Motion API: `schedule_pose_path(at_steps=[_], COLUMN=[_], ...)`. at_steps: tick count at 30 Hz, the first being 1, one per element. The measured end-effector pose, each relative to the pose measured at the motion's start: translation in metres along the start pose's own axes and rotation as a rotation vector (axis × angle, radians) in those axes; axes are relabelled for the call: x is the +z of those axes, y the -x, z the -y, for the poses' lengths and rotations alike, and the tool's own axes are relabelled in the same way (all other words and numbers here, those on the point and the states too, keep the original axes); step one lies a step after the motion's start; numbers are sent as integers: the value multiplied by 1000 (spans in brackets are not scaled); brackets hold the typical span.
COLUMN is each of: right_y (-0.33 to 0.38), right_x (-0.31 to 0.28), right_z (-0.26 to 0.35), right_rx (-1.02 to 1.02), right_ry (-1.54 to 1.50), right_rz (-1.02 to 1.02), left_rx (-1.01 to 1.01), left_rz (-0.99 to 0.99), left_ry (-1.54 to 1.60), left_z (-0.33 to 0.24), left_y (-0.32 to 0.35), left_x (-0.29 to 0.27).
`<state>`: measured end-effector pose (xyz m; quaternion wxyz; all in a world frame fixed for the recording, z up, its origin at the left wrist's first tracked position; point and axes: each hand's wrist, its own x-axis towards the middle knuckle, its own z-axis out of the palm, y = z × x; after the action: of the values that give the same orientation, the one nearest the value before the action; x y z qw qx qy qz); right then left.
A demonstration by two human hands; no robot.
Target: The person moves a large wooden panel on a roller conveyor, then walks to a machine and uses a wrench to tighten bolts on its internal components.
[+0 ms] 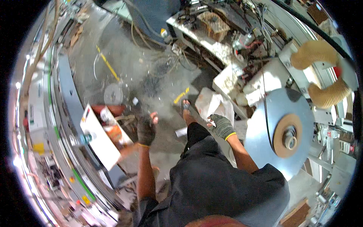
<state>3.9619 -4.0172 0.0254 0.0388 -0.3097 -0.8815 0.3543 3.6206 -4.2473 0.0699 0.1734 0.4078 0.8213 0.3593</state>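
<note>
My left hand, in a dark fingerless glove with a yellow cuff, hangs above the floor with bare fingertips showing apart. It is nearest to an open white-sided box holding reddish-brown and orange things, and nothing shows in its fingers. My right hand, gloved alike, is held out over the floor beside a pale plastic bag. Its fingers are loosely bent and apart, with nothing visible in them. Right of my right forearm stands a large, shiny metal disc with a brown hub.
A cluttered workbench stands ahead to the right, with cables near it. Beige ribbed hoses hang at the far right. A long machine rail runs along the left, beside a clear bottle. A grey round lid and yellow floor markings lie ahead.
</note>
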Motion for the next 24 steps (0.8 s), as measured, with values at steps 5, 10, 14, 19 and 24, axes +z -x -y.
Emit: schedule_pose_path(at_steps=[5,10,14,19,24], right_y=[-208,-352,-452,-522,-575], right_x=[-64,-175,-239,-303,-314], right_z=[2,-26,-76,-167,-236], right_rx=[100,219,434,597,953], right_ry=[-24,268,111,628,835], right_rz=[-65,-440,-628,-950,-789], left_rx=[10,204,467,738,1094], left_rz=[226,243,305,356,225], left_ry=[-51,114,68,124,52], left_z=[43,-38,-98,-193,-260], left_y=[-164,-366,-531,-746,-936], left_x=[9,-4,-10,45,134])
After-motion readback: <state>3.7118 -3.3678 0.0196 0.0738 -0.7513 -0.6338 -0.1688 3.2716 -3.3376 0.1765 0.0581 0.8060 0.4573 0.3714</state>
